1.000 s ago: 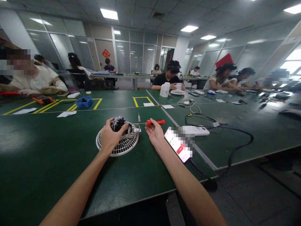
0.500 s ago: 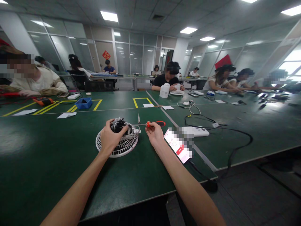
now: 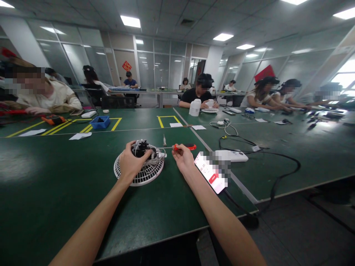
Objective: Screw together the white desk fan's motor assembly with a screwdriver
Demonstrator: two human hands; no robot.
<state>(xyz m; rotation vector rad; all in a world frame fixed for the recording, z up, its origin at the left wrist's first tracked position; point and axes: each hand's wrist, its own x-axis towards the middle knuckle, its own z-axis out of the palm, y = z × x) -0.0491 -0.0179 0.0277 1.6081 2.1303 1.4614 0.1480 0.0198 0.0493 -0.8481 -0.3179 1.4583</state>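
Note:
A round white fan grille [image 3: 146,176] lies on the green table, with a black motor assembly [image 3: 142,147] and white wires on top of it. My left hand [image 3: 130,160] is wrapped round the motor assembly from the left. In my right hand [image 3: 183,157], just right of the grille, the fingers grip a screwdriver [image 3: 189,147] with a red and black handle. Its shaft points left to the motor assembly; where the tip meets it is too small to tell. A small pointed tool [image 3: 164,140] lies behind the shaft.
A lit phone [image 3: 210,173] lies beside my right forearm, near a white power strip [image 3: 234,156] and black cables [image 3: 296,166]. Farther back are a blue bin [image 3: 100,122], papers and a white fan part [image 3: 195,107]. People sit around the tables.
The whole view has shifted slightly, so everything sits a little lower and to the right. Both hands keep their holds on the motor assembly and the screwdriver.

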